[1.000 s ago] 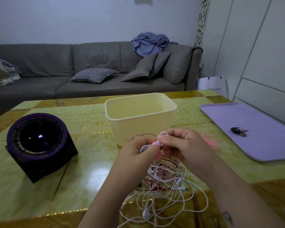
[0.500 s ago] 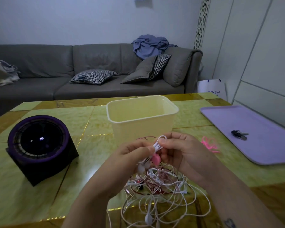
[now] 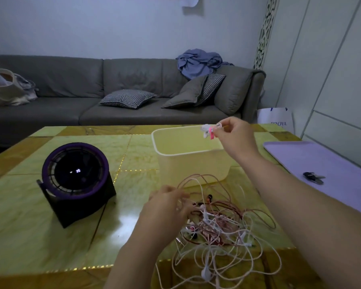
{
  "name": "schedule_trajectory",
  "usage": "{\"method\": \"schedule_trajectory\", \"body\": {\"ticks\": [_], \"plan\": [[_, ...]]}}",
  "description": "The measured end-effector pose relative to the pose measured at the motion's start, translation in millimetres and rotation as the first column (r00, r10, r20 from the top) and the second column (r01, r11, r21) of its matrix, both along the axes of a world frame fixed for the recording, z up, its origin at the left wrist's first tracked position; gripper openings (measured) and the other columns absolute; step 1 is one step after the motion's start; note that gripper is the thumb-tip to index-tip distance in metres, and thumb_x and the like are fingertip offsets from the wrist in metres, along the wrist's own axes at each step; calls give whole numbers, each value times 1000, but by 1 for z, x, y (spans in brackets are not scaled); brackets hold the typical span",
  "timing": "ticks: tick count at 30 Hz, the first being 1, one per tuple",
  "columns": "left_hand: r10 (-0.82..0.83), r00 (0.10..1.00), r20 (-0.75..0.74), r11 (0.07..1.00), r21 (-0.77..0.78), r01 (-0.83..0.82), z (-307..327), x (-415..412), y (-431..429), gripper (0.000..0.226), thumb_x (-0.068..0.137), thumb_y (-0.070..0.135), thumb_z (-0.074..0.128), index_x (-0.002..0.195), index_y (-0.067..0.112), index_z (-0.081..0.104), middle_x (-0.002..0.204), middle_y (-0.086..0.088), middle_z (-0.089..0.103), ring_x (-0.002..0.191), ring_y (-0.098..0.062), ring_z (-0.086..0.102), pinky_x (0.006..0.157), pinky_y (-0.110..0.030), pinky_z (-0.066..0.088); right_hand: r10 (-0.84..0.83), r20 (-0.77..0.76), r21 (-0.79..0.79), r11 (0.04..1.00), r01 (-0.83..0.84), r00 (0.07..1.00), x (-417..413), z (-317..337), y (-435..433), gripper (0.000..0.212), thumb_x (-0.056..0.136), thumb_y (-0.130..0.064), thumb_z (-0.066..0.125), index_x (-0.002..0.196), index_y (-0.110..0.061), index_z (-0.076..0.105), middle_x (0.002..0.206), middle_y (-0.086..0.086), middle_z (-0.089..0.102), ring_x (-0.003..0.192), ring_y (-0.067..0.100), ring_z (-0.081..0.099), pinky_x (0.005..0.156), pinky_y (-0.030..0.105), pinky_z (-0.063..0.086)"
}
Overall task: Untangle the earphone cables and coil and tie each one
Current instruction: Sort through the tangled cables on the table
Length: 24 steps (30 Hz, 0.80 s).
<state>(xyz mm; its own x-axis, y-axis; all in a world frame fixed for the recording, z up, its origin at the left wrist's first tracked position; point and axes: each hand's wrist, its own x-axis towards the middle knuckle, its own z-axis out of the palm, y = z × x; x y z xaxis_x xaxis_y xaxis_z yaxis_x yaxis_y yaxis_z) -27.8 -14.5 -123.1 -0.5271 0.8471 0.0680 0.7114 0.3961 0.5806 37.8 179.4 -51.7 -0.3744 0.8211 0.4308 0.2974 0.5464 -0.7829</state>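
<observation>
Right hand holds a tied earphone coil over the cream plastic tub; left hand is at the tangle.

Upper right of centre: thumb and forefinger pinch the small white coil, bound with a pink tie, above the tub's far rim; the coil is tiny and smeared, so its earbuds and plug are not resolvable. Lower centre: the tangle of white and reddish earphone cables lies on the green-and-gold table, just in front of the tub, with loops trailing towards the bottom edge of the frame. The left hand sits at the tangle's left edge, motion-blurred; its fingers curl towards the strands, but whether they grip one I cannot tell. Right edge: a lilac tray, cut off by the frame, carries keys.
</observation>
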Motion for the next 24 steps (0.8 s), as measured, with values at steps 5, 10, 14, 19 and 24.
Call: {"method": "schedule_trajectory", "body": {"ticks": [5, 10, 14, 19, 24], "plan": [[-51, 999, 18, 991, -123, 53, -9, -2, -3, 37, 90, 37, 59, 127, 35, 55, 137, 9, 38, 116, -13, 48, 97, -33, 45, -130, 401, 160, 985, 70, 907, -20, -11, 21, 7, 85, -27, 58, 84, -25, 65, 95, 0, 69, 97, 26, 60, 83, 34, 44], [-29, 1000, -6, 995, -92, 28, -12, -4, -4, 34, 91, 32, 58, 125, 37, 55, 149, 6, 21, 122, -16, 48, 95, -32, 47, -37, 326, 189, 982, -27, 945, -10, -13, 7, 13, 88, -25, 58, 92, -22, 70, 100, -3, 70, 99, 18, 61, 92, 35, 45], [-42, 998, -36, 998, -44, 40, -12, -5, -3, 29, 94, 29, 54, 121, 34, 59, 142, 5, 34, 121, -15, 48, 96, -31, 46, 219, 206, 54, 971, -235, 954, 32, -11, -40, 11, 90, -21, 60, 93, -18, 70, 88, -6, 70, 80, 6, 62, 72, 19, 45], [32, 995, -97, 911, 412, 11, 8, 9, -2, 17, 92, 18, 55, 98, 31, 65, 106, 17, 54, 89, 3, 55, 71, -8, 41, 566, 437, -432, 814, -389, 699, 95, -22, -80, 6, 89, -24, 62, 88, -21, 67, 72, -5, 73, 67, 4, 68, 67, 22, 57], [-164, 986, 41, 948, 284, 146, 16, 31, -7, 21, 87, 19, 63, 82, 39, 61, 78, 22, 63, 74, 8, 58, 61, -4, 39, 579, 689, -395, 804, -444, 436, 106, -48, -85, 29, 84, -30, 69, 113, -30, 65, 106, -13, 68, 93, 0, 64, 85, 25, 53]]}}
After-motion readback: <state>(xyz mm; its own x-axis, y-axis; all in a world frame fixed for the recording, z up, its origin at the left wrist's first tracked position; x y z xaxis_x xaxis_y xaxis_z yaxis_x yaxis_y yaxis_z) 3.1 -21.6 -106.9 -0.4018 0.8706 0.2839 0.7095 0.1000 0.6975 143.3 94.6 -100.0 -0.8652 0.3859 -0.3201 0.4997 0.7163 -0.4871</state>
